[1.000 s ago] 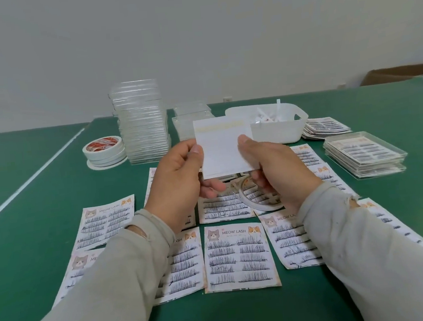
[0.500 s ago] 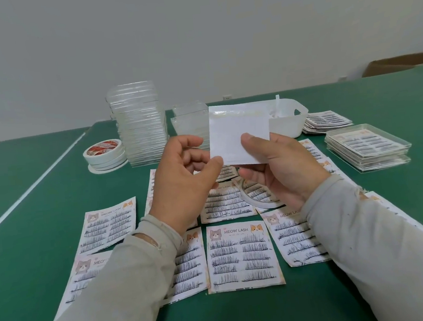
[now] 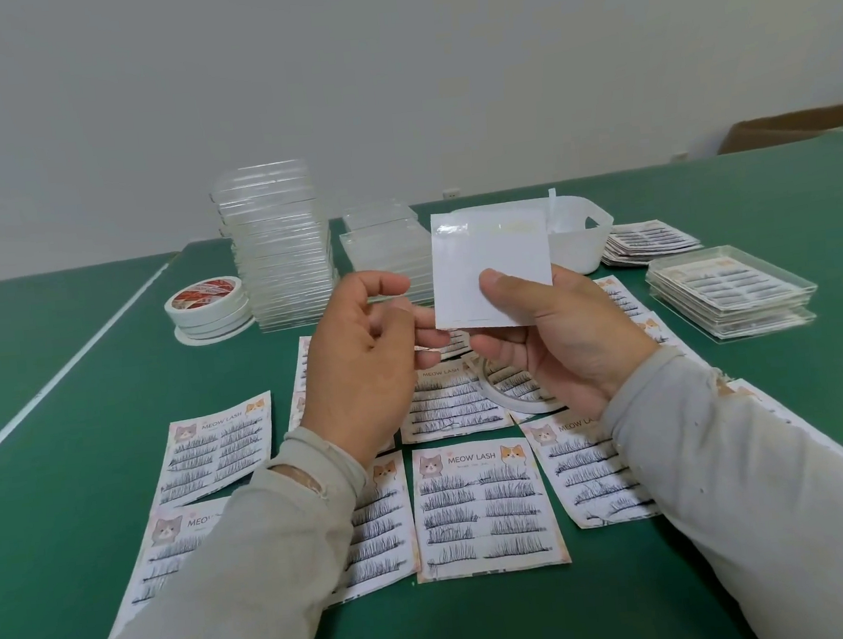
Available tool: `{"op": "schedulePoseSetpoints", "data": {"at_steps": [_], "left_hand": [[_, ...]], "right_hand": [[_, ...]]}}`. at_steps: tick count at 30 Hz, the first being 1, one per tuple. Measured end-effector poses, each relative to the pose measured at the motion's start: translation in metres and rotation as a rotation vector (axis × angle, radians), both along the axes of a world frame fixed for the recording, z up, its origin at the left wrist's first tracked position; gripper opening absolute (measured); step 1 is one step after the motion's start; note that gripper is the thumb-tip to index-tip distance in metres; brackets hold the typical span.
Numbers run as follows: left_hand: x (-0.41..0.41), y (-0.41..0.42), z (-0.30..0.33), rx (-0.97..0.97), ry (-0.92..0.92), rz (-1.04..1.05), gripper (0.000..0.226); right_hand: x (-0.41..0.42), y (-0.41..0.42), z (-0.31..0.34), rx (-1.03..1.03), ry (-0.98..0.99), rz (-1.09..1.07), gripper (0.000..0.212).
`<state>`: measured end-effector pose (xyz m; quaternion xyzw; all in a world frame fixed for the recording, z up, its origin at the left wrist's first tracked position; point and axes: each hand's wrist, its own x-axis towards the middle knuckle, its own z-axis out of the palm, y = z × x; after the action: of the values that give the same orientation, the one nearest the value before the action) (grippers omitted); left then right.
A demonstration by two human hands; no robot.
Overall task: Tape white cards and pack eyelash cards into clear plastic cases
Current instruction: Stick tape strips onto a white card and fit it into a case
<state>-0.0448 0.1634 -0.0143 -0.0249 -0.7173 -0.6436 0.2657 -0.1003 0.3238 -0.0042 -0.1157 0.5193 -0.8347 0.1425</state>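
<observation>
Green table point(image 3: 59, 402) runs under everything, wide and flat, a work surface kept within arm's reach of the grip. Beyond the grip and to its left, tall stack of clear plastic cases point(image 3: 278, 245), empties by the look, staged for packing; a lower stack point(image 3: 385, 251) sits just behind the held card. Beyond and to the right, white tub point(image 3: 580, 239), partly hidden by the card, contents unclear. Further right of the grip, filled cases point(image 3: 730, 292) piled flat, likely finished work kept apart from the loose stock. Below and around the grip, eyelash cards point(image 3: 487, 507) laid face up in rows on the table, probably so each can be taken singly. Far left of the grip, tape rolls point(image 3: 207, 307) stacked; another tape ring point(image 3: 513, 398) lies on the cards directly beneath the right hand. Right hand point(image 3: 564, 337) pinches the white card point(image 3: 491, 267) at its lower edge, thumb on the near face, fingers behind, card upright and lifted clear of the table, facing the person. A glossy strip shows along its top edge, seemingly tape. Left hand point(image 3: 362, 365) hovers just left of the card, fingers loosely curled; whether it pinches a peeled tape backing I cannot tell. Judgement: taping step in hand, packing not yet begun for this card.
</observation>
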Motion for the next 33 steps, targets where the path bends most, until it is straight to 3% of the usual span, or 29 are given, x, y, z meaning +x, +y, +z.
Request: {"op": "schedulePoseSetpoints", "data": {"at_steps": [5,8,16,24,33], "left_hand": [[0.004,0.0,-0.003,-0.313,0.104,0.095,0.016],[0.005,0.001,-0.004,-0.391,0.104,0.13,0.014],[0.003,0.0,-0.003,-0.365,0.076,0.178,0.025],[0.001,-0.001,-0.002,-0.254,-0.047,0.132,0.017],[0.0,0.0,-0.004,-0.271,-0.007,0.162,0.018]], "right_hand": [[0.0,0.0,-0.001,-0.007,0.02,-0.022,0.025],[0.0,0.0,0.0,-0.007,0.034,-0.029,0.023],[0.003,-0.004,-0.001,-0.005,0.092,-0.071,0.02],[0.005,-0.01,-0.006,0.029,0.151,-0.113,0.015],[0.005,-0.01,-0.007,0.007,0.155,-0.139,0.012]]}}
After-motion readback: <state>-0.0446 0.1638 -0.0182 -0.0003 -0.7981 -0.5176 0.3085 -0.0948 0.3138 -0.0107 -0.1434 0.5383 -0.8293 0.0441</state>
